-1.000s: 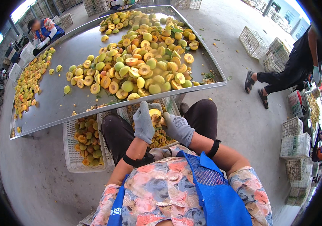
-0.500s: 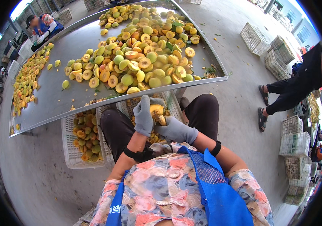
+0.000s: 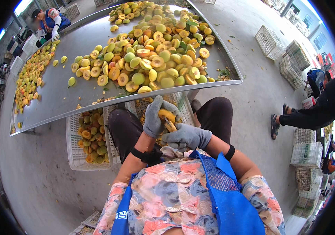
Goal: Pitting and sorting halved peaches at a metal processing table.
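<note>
Left hand: the gloved left hand (image 3: 155, 117) is seen wrapped around a yellow fruit (image 3: 166, 115), fingers curled over its top, held above the lap between the knees.
Right hand: the gloved right hand (image 3: 187, 136) is closed on a small tool (image 3: 170, 125), its tip pressed into the fruit from below; what kind of tool cannot be told.
Change: half a second ago the hands were locked together a little higher, just under the table edge; now they are drawn slightly toward the body and the orange flesh of the fruit is more exposed. A second ago the two hands were side by side with the fruit between them.
Fruit: it is held over the middle crate (image 3: 183, 102), just below the table (image 3: 57, 105) rim.
Table: the metal sheet is heaped with whole green-yellow fruit and cut halves (image 3: 151, 58); the heap looks unchanged.
Left crate: a white crate (image 3: 73, 152) of halved fruit sits by the left knee.
Others: a person (image 3: 51, 23) is seen at the far end of the table, another person (image 3: 316, 111) stands to the right, shifted from earlier.
</note>
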### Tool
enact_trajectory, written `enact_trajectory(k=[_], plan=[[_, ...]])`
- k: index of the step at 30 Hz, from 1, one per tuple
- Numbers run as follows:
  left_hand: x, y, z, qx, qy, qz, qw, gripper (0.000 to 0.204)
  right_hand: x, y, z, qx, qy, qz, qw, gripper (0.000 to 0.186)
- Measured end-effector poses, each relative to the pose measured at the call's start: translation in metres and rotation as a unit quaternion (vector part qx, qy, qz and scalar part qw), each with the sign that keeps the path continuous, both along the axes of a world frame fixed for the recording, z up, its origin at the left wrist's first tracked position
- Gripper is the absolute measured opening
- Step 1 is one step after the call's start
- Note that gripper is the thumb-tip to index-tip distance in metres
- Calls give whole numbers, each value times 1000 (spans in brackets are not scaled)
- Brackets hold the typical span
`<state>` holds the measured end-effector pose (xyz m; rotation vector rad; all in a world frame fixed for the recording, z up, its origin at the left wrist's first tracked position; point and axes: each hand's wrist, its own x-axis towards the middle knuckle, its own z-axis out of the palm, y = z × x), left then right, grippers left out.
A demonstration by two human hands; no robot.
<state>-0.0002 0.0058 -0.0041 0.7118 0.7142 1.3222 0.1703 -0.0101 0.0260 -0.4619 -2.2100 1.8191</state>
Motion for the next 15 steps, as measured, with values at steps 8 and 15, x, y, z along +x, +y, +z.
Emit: enact_trajectory(k=[8, 15], plan=[[5, 5, -25, 36, 27, -36, 998, 48, 2, -2, -9, -571, -47, -55, 817, 15], [-1, 12, 0, 59, 82, -6, 995, 56, 7, 13, 11, -480, -90, -45, 871, 17]])
